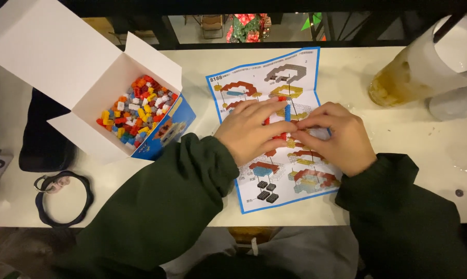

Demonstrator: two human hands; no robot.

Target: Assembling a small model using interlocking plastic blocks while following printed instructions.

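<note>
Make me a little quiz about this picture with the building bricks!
1. True or false: the white box of bricks is open.
2. What lies under both hands: A) a paper instruction sheet, B) a plate, C) a book?
3. Which colour is the small piece between the left hand and right hand?

Key: 1 true. 2 A. 3 blue.

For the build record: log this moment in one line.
left hand, right hand: pinching small blue brick piece | over blue-bordered paper instruction sheet | open white cardboard box at left
</note>
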